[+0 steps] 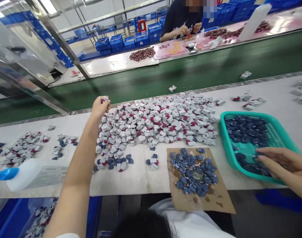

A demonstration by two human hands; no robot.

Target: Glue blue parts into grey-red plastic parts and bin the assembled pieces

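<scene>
My left hand point(99, 107) is closed around a small grey-and-dark-red plastic part point(104, 99), at the far left corner of a big heap of similar grey-and-red parts point(156, 120). My right hand point(286, 165) reaches over a green plastic basket point(284, 132) that holds many dark blue pieces point(247, 129). Its thumb and fingers close on a small dark blue piece point(258, 154) at the basket's near side. Left of the basket, wet-looking blue pieces point(190, 172) lie on a stained cardboard sheet point(215, 205).
A white bottle with a blue nozzle point(29, 175) lies at the left. Beyond the table runs a green conveyor belt point(146, 79) with two loose parts. Across it a co-worker point(183, 19) handles small pieces. A blue bin point(12, 218) stands below the table's left edge.
</scene>
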